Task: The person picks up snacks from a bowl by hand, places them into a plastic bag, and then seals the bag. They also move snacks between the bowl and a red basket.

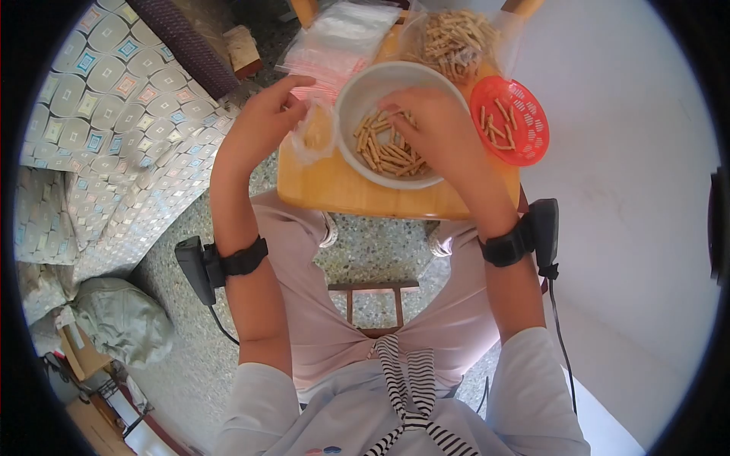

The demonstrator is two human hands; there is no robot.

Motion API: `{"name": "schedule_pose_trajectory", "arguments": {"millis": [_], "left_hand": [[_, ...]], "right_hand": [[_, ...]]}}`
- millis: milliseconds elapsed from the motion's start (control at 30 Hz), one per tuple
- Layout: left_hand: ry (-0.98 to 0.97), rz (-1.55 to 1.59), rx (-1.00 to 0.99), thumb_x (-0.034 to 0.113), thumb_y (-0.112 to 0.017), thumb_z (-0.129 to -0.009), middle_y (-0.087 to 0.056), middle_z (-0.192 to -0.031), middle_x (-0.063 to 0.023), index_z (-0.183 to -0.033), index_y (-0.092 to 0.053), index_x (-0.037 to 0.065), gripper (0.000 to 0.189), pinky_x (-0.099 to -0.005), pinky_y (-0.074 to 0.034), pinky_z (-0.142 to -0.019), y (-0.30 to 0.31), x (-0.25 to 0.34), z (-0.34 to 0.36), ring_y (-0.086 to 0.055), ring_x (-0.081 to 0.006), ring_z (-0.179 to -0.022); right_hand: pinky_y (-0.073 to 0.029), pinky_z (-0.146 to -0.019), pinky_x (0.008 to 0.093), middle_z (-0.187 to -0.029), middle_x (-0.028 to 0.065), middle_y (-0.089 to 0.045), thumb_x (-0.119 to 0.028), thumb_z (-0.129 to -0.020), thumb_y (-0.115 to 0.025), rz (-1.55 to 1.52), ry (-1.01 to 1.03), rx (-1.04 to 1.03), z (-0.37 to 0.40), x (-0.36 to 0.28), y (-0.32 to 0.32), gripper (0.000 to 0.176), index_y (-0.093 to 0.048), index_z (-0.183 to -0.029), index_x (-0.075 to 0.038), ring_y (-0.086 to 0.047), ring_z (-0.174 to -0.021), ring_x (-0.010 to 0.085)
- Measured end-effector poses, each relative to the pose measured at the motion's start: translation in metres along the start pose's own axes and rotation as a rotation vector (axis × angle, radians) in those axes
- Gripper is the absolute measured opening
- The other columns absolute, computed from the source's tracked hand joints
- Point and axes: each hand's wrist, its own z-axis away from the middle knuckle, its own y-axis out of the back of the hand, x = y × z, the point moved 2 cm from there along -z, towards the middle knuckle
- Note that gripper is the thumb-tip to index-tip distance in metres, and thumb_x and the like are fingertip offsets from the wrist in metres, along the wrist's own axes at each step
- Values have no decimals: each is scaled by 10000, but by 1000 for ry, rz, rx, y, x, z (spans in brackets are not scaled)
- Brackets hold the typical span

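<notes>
My left hand (272, 115) is at the left of the wooden surface, its fingers curled at the top of a small clear plastic bag (313, 144). A few light-brown pieces seem to show through the bag. Beside it stands a pale round bowl (350, 156) with many short brown sticks (391, 156) in its bottom. My right hand (430, 121) reaches over the bowl's right rim, fingers bent together above the sticks. What lies between its fingertips is hidden. To the right, a red plastic basket (525, 148) holds several similar sticks.
Behind the bowl lie a stack of clear plastic bags (342, 34) with red edges and a large clear bag of sticks (460, 42). The wooden surface (342, 194) ends just before my knees. A white wall (623, 152) rises at right; patterned fabric (129, 99) covers the left.
</notes>
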Motion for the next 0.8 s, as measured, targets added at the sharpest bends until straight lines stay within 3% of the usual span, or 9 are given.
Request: {"name": "schedule_pose_trajectory", "arguments": {"millis": [67,200,300,367,467,567,700,767,800], "left_hand": [[-1,-52,-72,170,-571,-959,-612,-859,-13,-1295,-602,62,355,-268,-482,-717,-5,2,1,-568,-104,-765],[37,-183,-6,162,-543,-963,-623,-883,-47,-1269,-610,55,331,-286,-492,-772,-7,7,2,-592,-129,-816],[43,-198,-13,154,-516,-966,-657,-929,-107,-1253,-615,52,320,-309,-491,-823,-7,2,-2,-622,-181,-859],[-127,-285,118,148,-515,-960,-674,-964,-152,-1237,-625,55,312,-322,-486,-836,-9,0,-4,-641,-235,-885],[-98,-344,101,152,-526,-955,-669,-1001,-171,-1220,-633,51,303,-350,-487,-857,-8,4,-5,-646,-274,-929],[-158,-365,141,179,-567,-942,-656,-1052,-168,-1216,-641,60,307,-366,-487,-876,-10,10,-4,-635,-292,-973],[-179,-398,199,199,-611,-923,-636,-1132,-164,-1231,-639,74,335,-390,-486,-909,-21,17,-3,-623,-315,-1013],[-117,-403,205,215,-635,-909,-624,-1194,-143,-1246,-638,93,358,-405,-475,-945,-31,21,-2,-602,-333,-1067],[-115,-403,208,215,-635,-909,-624,-1194,-143,-1246,-638,93,358,-405,-475,-945,-34,20,-4,-602,-333,-1067]], "right_hand": [[-523,-865,437,-1077,124,-664,-150,-786,-742,85,-30,-197,10,9,-9,324,-704,-1107,-137,-649,-968,336],[-533,-857,440,-1054,111,-664,-153,-761,-760,179,9,-245,26,13,-23,324,-713,-1081,-134,-659,-934,332],[-529,-861,450,-1017,116,-657,-148,-773,-749,147,-90,-313,24,13,-23,273,-719,-1043,-124,-655,-942,338],[-525,-859,460,-1010,136,-646,-119,-793,-710,93,-126,-353,26,16,-21,201,-717,-993,-104,-654,-961,346],[-498,-836,434,-1051,100,-658,-145,-846,-683,108,-151,-380,25,25,-26,157,-695,-996,-101,-624,-1007,337],[-491,-773,452,-899,96,-661,-116,-814,-648,263,-57,-321,22,22,-23,111,-709,-907,-117,-669,-912,312],[-477,-758,434,-861,64,-676,-162,-840,-653,316,-162,-343,7,13,-19,86,-707,-899,-133,-679,-854,286],[-483,-752,434,-885,66,-695,-201,-862,-663,219,-132,-53,1,5,-11,89,-704,-894,-129,-684,-818,282],[-483,-752,434,-885,66,-695,-201,-862,-663,218,-129,-54,-1,4,-9,89,-704,-894,-129,-684,-818,282]]}}
